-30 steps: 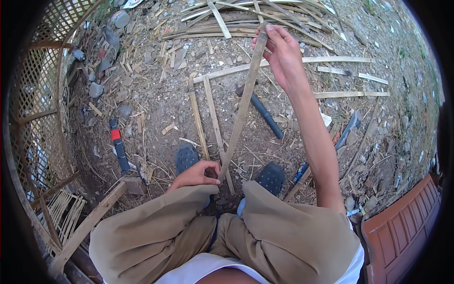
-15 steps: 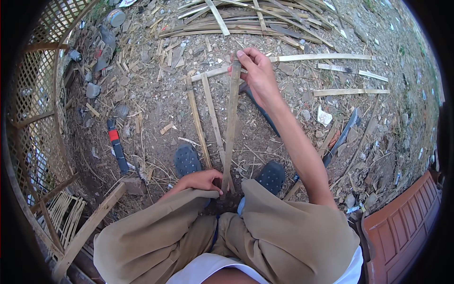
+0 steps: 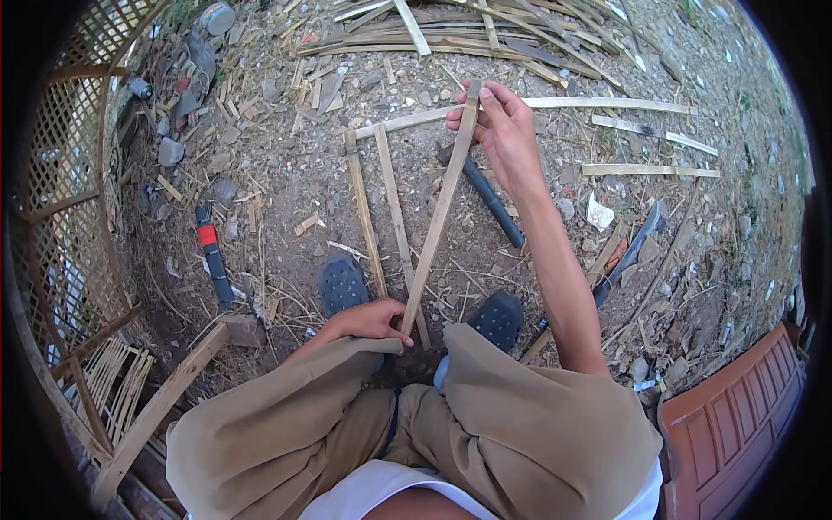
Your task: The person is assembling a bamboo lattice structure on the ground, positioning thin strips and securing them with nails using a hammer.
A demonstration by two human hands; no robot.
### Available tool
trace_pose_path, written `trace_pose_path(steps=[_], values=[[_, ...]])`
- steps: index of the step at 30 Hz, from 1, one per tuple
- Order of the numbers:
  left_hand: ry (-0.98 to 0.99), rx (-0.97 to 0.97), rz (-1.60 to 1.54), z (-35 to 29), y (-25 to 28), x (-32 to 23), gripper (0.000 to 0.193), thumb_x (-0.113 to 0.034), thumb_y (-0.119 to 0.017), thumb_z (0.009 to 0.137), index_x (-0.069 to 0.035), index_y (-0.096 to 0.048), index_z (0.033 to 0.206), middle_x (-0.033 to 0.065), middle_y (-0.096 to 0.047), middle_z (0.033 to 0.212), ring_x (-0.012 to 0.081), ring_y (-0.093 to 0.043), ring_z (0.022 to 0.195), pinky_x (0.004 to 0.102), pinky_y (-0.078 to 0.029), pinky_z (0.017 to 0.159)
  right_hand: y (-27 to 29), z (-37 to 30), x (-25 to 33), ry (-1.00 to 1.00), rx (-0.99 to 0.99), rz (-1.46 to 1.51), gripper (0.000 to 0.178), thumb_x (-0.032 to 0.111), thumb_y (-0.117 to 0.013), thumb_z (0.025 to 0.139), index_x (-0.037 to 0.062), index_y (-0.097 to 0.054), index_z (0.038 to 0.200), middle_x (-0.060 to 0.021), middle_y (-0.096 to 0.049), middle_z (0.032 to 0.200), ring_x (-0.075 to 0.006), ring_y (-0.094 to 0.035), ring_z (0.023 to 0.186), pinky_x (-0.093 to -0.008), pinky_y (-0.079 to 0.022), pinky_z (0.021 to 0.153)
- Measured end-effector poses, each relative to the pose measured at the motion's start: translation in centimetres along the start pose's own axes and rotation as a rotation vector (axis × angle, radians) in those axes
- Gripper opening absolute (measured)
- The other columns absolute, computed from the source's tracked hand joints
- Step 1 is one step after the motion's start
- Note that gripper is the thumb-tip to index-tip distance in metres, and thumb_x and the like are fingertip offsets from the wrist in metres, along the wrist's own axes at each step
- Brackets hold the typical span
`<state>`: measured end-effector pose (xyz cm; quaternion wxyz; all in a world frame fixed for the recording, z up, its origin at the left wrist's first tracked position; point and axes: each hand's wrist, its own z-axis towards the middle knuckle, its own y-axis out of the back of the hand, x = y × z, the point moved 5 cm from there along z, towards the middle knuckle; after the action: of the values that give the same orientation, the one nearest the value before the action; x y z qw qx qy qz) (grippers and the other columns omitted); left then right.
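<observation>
I squat on bare dirt, holding a long flat bamboo strip (image 3: 440,212) at both ends. My right hand (image 3: 503,130) pinches its far end, lifted a little off the ground. My left hand (image 3: 368,321) grips the near end between my dark shoes (image 3: 342,282). Two more bamboo strips (image 3: 380,204) lie side by side on the dirt just left of the held one. A longer strip (image 3: 563,104) lies crosswise beyond them, under my right hand.
A dark-handled tool (image 3: 490,198) lies under my right forearm. A red-and-black tool (image 3: 211,251) lies at left, a blade (image 3: 633,251) at right. A pile of split bamboo (image 3: 485,30) is at the top, a woven lattice fence (image 3: 65,173) at left, a red-brown panel (image 3: 737,416) at lower right.
My right hand has brought the far end of the strip down and nearer, then a little right. My left hand stayed on the near end.
</observation>
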<state>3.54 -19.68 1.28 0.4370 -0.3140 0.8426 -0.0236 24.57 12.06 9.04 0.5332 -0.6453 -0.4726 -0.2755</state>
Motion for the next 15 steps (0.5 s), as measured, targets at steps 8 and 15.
trace_pose_path(steps=[8, 15], values=[[0.013, -0.018, -0.019, 0.0, 0.1, 0.8, 0.038, -0.020, -0.086, 0.101, -0.001, -0.075, 0.133, 0.0091, -0.083, 0.113, 0.0165, -0.076, 0.107, 0.0386, -0.060, 0.095, 0.0, 0.2, 0.3, 0.010, 0.021, -0.104, 0.036, 0.016, -0.055, 0.118, -0.0063, -0.063, 0.145, -0.0187, -0.076, 0.124, -0.0285, -0.080, 0.110, -0.0425, -0.068, 0.096], [-0.149, -0.033, -0.087, 0.0, 0.0, -0.6, 0.032, -0.017, -0.088, 0.099, -0.002, -0.077, 0.125, 0.0064, -0.081, 0.109, 0.0172, -0.076, 0.106, 0.0391, -0.061, 0.094, 0.2, -0.3, 0.5, -0.027, 0.023, -0.062, 0.038, 0.013, -0.054, 0.118, -0.0056, -0.060, 0.150, -0.0205, -0.077, 0.129, -0.0298, -0.080, 0.110, -0.0444, -0.065, 0.100]])
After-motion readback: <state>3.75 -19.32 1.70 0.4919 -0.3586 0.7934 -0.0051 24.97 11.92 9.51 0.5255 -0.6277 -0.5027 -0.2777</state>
